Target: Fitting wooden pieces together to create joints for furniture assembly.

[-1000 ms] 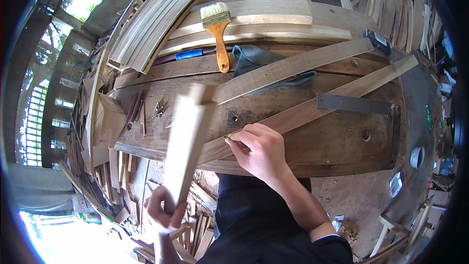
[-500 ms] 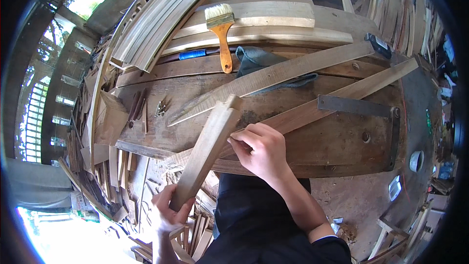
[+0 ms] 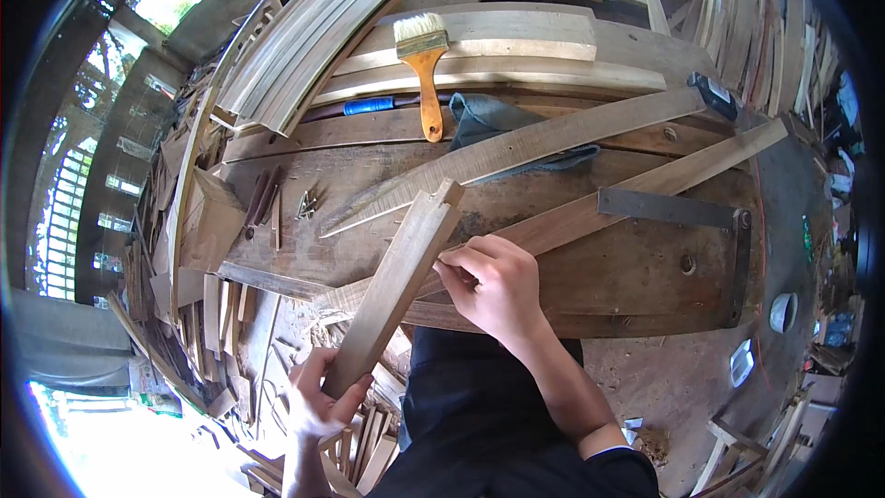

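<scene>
My left hand (image 3: pixel 318 395) is closed around the lower end of a short wooden bar (image 3: pixel 392 288), which slants up over the bench edge. A stepped notch is cut into the bar's upper end. Beside the bar's right edge, my right hand (image 3: pixel 498 288) has thumb and forefinger pinched together, its fingertips close to the wood. Whatever the pinch holds, if anything, is too small to make out. Behind the bar, a long tapered board (image 3: pixel 525 148) and a second long strip (image 3: pixel 590 215) lie across the workbench (image 3: pixel 636 267).
A metal square (image 3: pixel 678 207) rests over the strip at right. Farther back are a paintbrush (image 3: pixel 425 74), a grey-blue cloth (image 3: pixel 489 118), a blue-handled tool (image 3: pixel 369 105) and stacked boards (image 3: pixel 323 46). Small metal fasteners (image 3: pixel 308 204) lie at left. Offcuts (image 3: pixel 369 447) cover the floor below.
</scene>
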Motion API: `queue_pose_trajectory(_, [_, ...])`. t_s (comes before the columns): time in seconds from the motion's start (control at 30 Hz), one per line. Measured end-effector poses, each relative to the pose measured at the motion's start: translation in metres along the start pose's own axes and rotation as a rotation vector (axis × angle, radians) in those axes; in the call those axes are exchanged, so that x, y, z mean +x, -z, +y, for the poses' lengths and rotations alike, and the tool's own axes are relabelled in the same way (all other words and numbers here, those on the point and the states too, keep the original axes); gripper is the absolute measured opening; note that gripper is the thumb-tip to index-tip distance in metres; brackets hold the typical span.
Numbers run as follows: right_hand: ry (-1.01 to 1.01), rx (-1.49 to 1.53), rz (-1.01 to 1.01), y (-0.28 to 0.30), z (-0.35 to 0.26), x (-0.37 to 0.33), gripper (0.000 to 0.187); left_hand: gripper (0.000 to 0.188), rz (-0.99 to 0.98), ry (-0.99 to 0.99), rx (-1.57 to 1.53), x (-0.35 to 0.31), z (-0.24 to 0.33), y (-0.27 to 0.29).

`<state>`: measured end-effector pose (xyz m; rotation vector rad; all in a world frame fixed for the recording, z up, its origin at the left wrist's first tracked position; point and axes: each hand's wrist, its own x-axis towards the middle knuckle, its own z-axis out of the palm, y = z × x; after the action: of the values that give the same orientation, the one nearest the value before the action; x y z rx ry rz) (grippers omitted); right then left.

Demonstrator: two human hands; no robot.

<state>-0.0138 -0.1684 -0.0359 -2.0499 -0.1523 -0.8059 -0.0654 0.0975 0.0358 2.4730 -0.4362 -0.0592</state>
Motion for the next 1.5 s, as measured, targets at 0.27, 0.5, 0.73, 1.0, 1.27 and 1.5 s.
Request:
queue_pose_trajectory(0.27, [-0.025, -0.009, -0.026, 0.002, -0.003, 0.001, 0.009, 0.039, 0.168, 0.008, -0.183, -0.006, -0.001, 0.005])
queue_pose_trajectory(0.5, [-0.013, -0.014, -0.003, 0.0, -0.002, 0.001, 0.01, 0.033, 0.052, 0.083, -0.119, -0.003, -0.001, -0.003])
queue_pose_trajectory(0.73, [-0.025, 0.005, -0.028, 0.001, -0.003, -0.001, 0.01, 0.038, 0.233, 0.071, -0.354, -0.009, -0.003, -0.001])
queue_pose_trajectory(1.0, [0.0, 0.021, -0.001, 0.005, -0.005, 0.003, 0.01, 0.032, 0.149, 0.071, -0.156, 0.004, -0.006, -0.012])
queue_pose_trajectory(1.27, [-0.091, -0.066, -0.002, 0.044, -0.001, 0.016, 0.011, 0.041, 0.082, -0.42, 0.268, 0.1, 0.006, 0.004])
queue_pose_trajectory(1.5, [-0.31, -0.094, -0.258, 0.078, 0.015, 0.024, 0.011, 0.052, 0.007, -0.525, 0.394, 0.164, -0.02, -0.027])
